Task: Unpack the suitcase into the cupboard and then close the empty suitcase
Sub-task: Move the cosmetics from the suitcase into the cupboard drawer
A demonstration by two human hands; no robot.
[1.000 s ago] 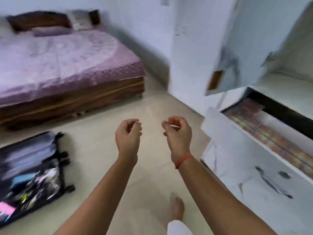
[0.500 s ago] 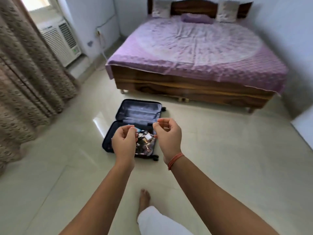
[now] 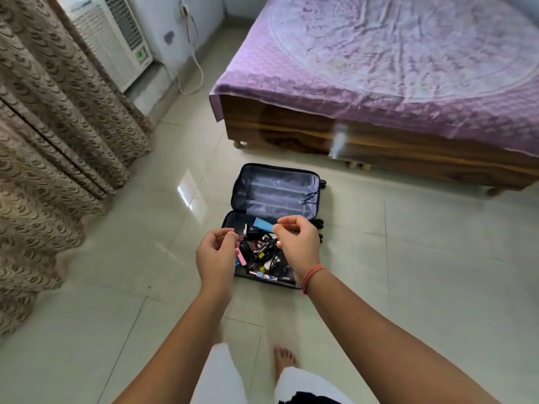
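1. At the bottom edge, two white trouser legs (image 3: 218, 374) and one bare foot (image 3: 284, 358) are cut off by the frame. The other foot is only a blur.
2. Both bare forearms reach forward over the pale glossy tiled floor (image 3: 408, 272). A red thread band (image 3: 312, 277) circles the right wrist.
3. The left hand (image 3: 215, 258) has its fingers curled in, thumb against forefinger. Nothing shows between them.
4. The right hand (image 3: 297, 246) is curled the same way, and no held item can be made out in it either.
5. The hands cover both side edges of the near half of the dark soft-sided suitcase (image 3: 274, 191), which lies wide open and flat on the floor just beyond them.
6. Its near half holds a jumble of small things: a light blue tube (image 3: 262, 223), tangled black cables (image 3: 271, 258), and a pink piece (image 3: 240, 259). The rest are too small to name.
7. Its far half shows bare grey ribbed lining. Black wheels (image 3: 319, 223) stick out on the right side.
8. Open floor lies all round the case, widest on the right.
9. To the left hangs a beige patterned curtain (image 3: 43, 141).
10. Behind the case stands a wooden bed frame (image 3: 291, 132) under a purple quilted bedspread (image 3: 379, 68), cut off at the right.
11. Farthest off are a white air conditioner (image 3: 113, 36) and a white cord (image 3: 198, 71).
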